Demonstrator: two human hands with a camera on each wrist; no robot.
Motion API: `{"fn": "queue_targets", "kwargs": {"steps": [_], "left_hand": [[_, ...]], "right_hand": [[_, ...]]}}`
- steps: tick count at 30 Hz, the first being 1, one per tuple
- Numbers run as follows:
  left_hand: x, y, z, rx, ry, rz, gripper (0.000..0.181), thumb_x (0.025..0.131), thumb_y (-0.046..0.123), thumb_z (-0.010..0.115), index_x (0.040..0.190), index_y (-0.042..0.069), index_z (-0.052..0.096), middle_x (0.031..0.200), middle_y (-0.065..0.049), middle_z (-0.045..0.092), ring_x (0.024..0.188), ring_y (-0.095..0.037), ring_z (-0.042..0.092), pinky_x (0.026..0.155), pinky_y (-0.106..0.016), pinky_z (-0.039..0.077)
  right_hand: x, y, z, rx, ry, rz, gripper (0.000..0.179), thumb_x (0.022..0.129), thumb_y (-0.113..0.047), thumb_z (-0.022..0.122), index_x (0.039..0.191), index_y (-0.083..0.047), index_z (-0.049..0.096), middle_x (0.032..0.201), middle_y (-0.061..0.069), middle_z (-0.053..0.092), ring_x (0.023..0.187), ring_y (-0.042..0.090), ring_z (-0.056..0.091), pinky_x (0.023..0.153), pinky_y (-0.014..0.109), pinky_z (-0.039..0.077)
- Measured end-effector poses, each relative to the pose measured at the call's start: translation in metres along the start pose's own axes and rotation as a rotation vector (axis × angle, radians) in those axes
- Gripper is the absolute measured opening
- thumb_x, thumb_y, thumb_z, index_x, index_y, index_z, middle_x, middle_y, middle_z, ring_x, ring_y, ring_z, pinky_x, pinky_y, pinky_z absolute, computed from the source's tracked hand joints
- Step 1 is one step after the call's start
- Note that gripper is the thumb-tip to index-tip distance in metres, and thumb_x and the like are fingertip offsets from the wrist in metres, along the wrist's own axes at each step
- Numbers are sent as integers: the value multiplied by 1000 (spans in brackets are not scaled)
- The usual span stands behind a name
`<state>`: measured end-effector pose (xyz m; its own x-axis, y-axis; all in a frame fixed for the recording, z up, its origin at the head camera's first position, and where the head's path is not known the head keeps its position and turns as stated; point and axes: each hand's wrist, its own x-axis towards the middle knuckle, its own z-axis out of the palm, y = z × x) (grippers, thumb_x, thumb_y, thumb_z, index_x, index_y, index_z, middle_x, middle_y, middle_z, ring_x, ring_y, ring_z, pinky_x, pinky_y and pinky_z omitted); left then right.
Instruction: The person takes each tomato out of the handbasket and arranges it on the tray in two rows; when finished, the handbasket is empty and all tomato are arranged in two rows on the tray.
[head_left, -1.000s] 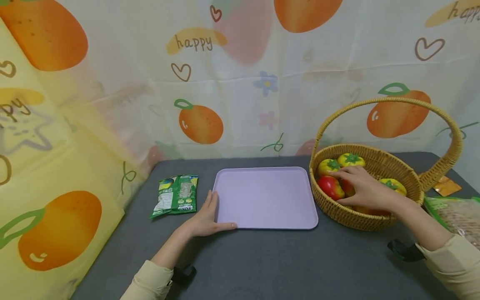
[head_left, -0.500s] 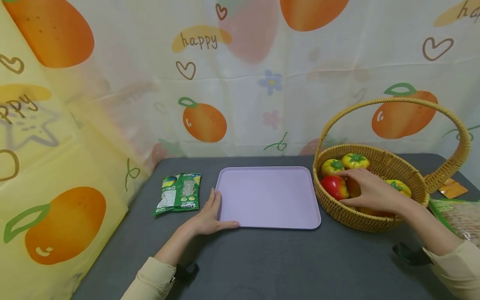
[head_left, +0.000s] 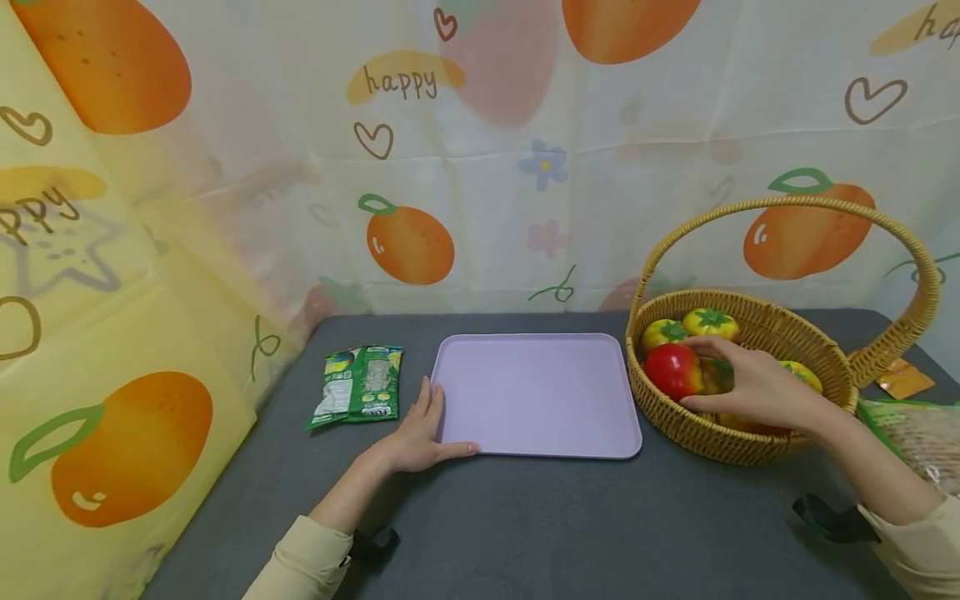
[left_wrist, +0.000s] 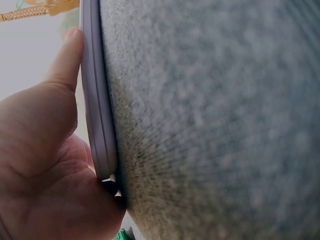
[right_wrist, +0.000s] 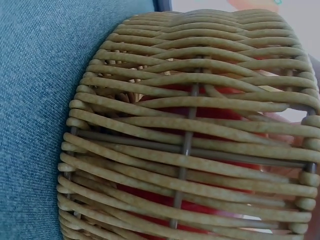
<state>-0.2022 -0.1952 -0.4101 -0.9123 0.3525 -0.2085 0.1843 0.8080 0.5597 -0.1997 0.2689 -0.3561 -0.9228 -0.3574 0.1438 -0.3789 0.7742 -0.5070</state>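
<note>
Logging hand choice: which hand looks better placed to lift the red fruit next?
Probably the right hand: it reaches into the wicker basket, right at the red fruit, while the left hand touches the lilac tray.

The dark grey table [head_left: 555, 525] bears a lilac tray [head_left: 540, 396]. Left of the tray lies a green packet [head_left: 363, 385], right of it a wicker basket [head_left: 712, 444]. Farther right of the tray lie an orange packet [head_left: 903, 379] and a green-edged bag [head_left: 922, 437].

Head cam fwd/down, L wrist cam nr tray [head_left: 536, 396], R nr basket [head_left: 712, 443], head shares both
</note>
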Motion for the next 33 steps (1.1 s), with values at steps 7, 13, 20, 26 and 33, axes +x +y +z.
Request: {"fn": "queue_targets", "kwargs": {"steps": [7,13,20,26,33], "left_hand": [[1,-4,2,9,-14,-11,120,81,62,68,153,-4,-1,158,-23,-18,146,-42,-2,114,-56,12],[0,-2,0,-5,4,1,116,82,57,71,152,-8,5,158,-27,-13,145,-44,1,113,-58,14],[0,0,0,3,1,0,114,83,56,70,152,-8,6,158,-27,-13,145,-44,1,113,-58,16],[0,-1,1,8,9,-13,114,83,57,70,153,-6,7,158,-25,-14,144,-48,3,112,-60,15],[1,-3,3,16,13,-10,113,83,57,70,153,-5,7,158,-25,-14,143,-50,4,112,-61,15]], "right_hand": [[-4,-4,-3,77,27,1,76,79,-42,80,137,-7,45,131,25,56,118,43,53,86,62,46],[-8,-6,-4,155,39,22,77,82,-36,79,140,-5,40,136,25,52,124,44,48,91,64,43],[-6,-13,-4,258,55,33,73,84,-31,78,141,-11,39,136,19,52,124,39,49,88,40,52],[0,-32,0,368,52,30,73,85,-28,77,144,-13,37,137,13,49,122,34,51,83,18,49],[14,-57,10,537,11,17,72,85,-22,77,144,-15,36,138,16,44,119,41,53,82,32,55]]}}
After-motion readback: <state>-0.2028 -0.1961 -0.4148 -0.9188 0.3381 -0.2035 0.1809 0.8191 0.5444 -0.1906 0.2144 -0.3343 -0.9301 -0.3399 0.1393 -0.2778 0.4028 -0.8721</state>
